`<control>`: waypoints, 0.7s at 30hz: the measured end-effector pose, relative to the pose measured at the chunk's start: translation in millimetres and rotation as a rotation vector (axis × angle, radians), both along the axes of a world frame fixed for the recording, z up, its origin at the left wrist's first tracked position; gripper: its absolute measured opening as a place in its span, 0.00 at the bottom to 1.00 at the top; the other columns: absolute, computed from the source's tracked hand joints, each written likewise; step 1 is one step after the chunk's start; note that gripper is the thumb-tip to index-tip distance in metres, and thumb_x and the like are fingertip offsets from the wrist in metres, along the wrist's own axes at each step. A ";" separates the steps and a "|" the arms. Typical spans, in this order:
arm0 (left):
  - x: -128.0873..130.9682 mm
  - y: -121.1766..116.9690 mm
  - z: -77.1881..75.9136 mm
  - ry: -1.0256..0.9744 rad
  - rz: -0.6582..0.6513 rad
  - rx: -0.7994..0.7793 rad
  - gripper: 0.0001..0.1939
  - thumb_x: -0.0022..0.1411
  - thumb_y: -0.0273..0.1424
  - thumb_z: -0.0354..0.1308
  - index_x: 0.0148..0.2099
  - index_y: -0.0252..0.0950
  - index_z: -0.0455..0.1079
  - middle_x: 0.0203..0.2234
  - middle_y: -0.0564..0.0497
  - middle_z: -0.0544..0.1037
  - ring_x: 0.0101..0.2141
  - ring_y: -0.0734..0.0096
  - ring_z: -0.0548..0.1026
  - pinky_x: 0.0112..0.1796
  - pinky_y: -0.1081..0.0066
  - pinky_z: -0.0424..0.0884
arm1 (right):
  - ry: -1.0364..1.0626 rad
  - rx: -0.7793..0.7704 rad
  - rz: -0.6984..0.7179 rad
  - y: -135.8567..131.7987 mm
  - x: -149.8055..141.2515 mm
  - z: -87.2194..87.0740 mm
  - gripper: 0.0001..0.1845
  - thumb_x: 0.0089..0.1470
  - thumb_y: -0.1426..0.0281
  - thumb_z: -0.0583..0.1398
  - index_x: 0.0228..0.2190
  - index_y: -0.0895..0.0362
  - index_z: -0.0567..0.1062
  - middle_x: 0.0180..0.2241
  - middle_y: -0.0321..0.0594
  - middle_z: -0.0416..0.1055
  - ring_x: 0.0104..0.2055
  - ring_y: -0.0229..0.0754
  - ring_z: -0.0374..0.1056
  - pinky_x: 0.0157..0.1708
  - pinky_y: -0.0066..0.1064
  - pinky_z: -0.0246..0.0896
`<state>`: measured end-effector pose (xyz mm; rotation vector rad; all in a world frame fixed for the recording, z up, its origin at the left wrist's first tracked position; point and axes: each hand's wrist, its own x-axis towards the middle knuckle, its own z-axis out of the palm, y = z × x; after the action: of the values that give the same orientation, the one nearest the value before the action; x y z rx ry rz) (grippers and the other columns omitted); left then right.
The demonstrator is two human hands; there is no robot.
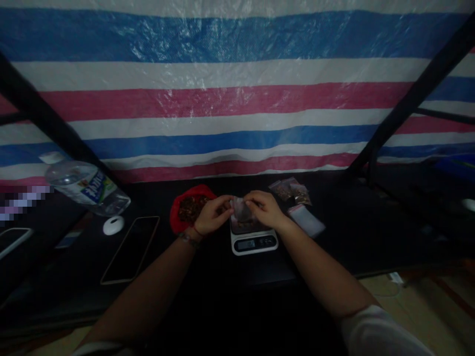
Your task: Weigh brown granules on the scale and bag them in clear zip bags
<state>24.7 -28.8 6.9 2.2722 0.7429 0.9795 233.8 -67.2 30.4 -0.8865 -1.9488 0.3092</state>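
Note:
My left hand (212, 216) and my right hand (264, 207) meet over a small white digital scale (254, 242) on a black table. Both pinch a little clear plastic bag (241, 210) held just above the scale's platform. Left of the scale a red bag (185, 210) lies open with dark brown bits inside. A bracelet sits on my left wrist.
Filled clear packets (291, 191) and a stack of empty zip bags (307, 220) lie right of the scale. A phone (131, 248), a white round object (113, 225) and a lying water bottle (87, 189) are at left. A striped tarp (237, 99) hangs behind.

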 end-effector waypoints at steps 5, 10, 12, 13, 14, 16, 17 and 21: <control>4.5 -6.1 7.7 -0.001 -0.078 -0.053 0.16 0.62 0.40 0.53 0.32 0.33 0.71 0.26 0.48 0.74 0.29 0.70 0.72 0.33 0.71 0.68 | -0.043 0.087 -0.035 -11.2 4.7 -10.7 0.08 0.56 0.71 0.55 0.32 0.54 0.75 0.30 0.38 0.74 0.32 0.38 0.70 0.33 0.28 0.64; 5.3 -9.4 13.8 -0.071 -0.148 -0.166 0.15 0.59 0.40 0.58 0.30 0.32 0.72 0.26 0.48 0.75 0.28 0.71 0.72 0.31 0.72 0.69 | -0.018 0.176 -0.151 -12.9 3.0 -15.5 0.09 0.56 0.70 0.57 0.39 0.51 0.74 0.35 0.40 0.73 0.38 0.40 0.70 0.38 0.32 0.67; 6.2 -9.1 12.9 -0.144 -0.069 -0.147 0.15 0.59 0.39 0.58 0.27 0.32 0.71 0.23 0.50 0.74 0.25 0.74 0.71 0.28 0.74 0.68 | 0.052 0.287 -0.302 -15.6 0.2 -16.4 0.15 0.54 0.69 0.59 0.45 0.51 0.72 0.43 0.44 0.69 0.46 0.44 0.67 0.43 0.38 0.67; 7.3 -9.2 12.0 -0.220 0.012 -0.133 0.14 0.59 0.38 0.58 0.27 0.32 0.71 0.23 0.50 0.74 0.24 0.75 0.71 0.27 0.74 0.68 | 0.085 0.357 -0.380 -17.6 -1.2 -16.2 0.18 0.53 0.68 0.60 0.47 0.52 0.70 0.46 0.46 0.66 0.50 0.47 0.65 0.46 0.42 0.66; 8.8 -9.6 11.0 -0.306 0.105 -0.118 0.13 0.58 0.37 0.59 0.27 0.33 0.71 0.22 0.51 0.75 0.23 0.75 0.71 0.27 0.74 0.69 | 0.107 0.425 -0.439 -19.9 -2.5 -15.5 0.21 0.51 0.68 0.62 0.49 0.52 0.69 0.49 0.47 0.64 0.52 0.49 0.63 0.48 0.45 0.64; 13.2 -12.2 9.7 -0.447 0.262 -0.083 0.11 0.57 0.36 0.60 0.27 0.33 0.70 0.22 0.51 0.76 0.23 0.74 0.73 0.27 0.74 0.70 | 0.088 0.513 -0.448 -24.8 -5.6 -13.0 0.23 0.51 0.70 0.62 0.49 0.52 0.68 0.48 0.47 0.64 0.51 0.49 0.63 0.48 0.46 0.65; 15.7 -14.4 9.5 -0.482 0.302 -0.063 0.10 0.57 0.35 0.60 0.27 0.34 0.70 0.22 0.51 0.77 0.24 0.74 0.74 0.28 0.74 0.71 | 0.049 0.522 -0.402 -27.0 -7.7 -11.7 0.22 0.52 0.71 0.62 0.49 0.52 0.68 0.46 0.46 0.66 0.49 0.47 0.65 0.47 0.44 0.66; 24.2 -24.7 10.0 -0.437 0.285 0.039 0.07 0.56 0.33 0.61 0.29 0.35 0.72 0.23 0.52 0.78 0.25 0.73 0.75 0.29 0.75 0.72 | -0.101 0.414 -0.204 -31.2 -18.5 -10.3 0.21 0.56 0.72 0.59 0.52 0.53 0.67 0.43 0.45 0.70 0.45 0.43 0.68 0.45 0.37 0.69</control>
<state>48.8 -53.5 16.9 1.9100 0.8670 1.5696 215.3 -98.4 20.1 -0.8258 -1.8972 -0.2555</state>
